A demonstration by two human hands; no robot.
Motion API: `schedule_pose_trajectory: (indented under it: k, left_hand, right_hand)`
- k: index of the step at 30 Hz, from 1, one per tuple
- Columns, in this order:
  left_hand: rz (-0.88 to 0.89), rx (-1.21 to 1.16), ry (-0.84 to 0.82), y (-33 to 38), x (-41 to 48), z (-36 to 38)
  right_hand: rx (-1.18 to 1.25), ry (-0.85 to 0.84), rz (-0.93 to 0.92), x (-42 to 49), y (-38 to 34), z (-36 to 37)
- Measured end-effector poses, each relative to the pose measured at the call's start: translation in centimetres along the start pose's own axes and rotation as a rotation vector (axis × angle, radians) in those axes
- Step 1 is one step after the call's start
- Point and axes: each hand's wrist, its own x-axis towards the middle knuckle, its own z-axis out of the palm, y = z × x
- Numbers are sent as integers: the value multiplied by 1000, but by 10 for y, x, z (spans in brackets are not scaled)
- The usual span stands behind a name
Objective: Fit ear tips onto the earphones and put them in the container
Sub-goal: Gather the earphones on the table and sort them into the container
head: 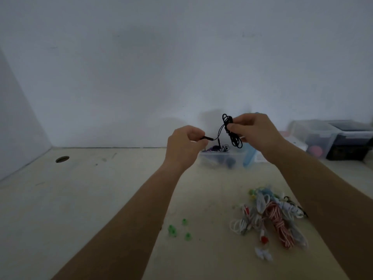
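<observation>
- While both hands are raised over the far side of the table (101, 199), the step looks like putting a finished set away; that is a judgement.
- Lidded storage boxes (323, 138) sit far right by the wall, untouched.
- Clear container (212, 160) stands under the hands with some coiled sets already inside.
- Pile of earphones (272, 217) lies near on the right, mixed colours, tangled.
- Right hand (256, 128): fingers curled, pinching the coiled cable of the black earphones (230, 126).
- Left hand (185, 146): fingertips pinch one short black end of the same cable; plug or bud, can't tell.
- Black set hangs in the air between the hands, just above the container, not in it. Tips fitted or not: too small to see.
- Green ear tips (177, 231) lie loose on the table, near the left forearm.
- Next: lower the coil into the container and let go with both hands, keeping loops together, then take a set from the pile.
</observation>
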Motion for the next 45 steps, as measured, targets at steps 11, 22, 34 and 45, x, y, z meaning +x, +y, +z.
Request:
schedule_pose_trajectory:
  k: [11, 22, 34, 45]
  left_hand:
    - [15, 438, -218, -36, 71, 43]
    - [63, 402, -240, -16, 22, 22]
    - [128, 377, -482, 23, -100, 44]
    - [115, 260, -401, 18, -129, 85]
  right_hand:
    - [-610, -142, -72, 75, 47, 22]
    - [-586, -121, -92, 27, 33, 6]
    - [-636, -259, -29, -93, 25, -67]
    - [-833, -253, 105, -144, 60, -76]
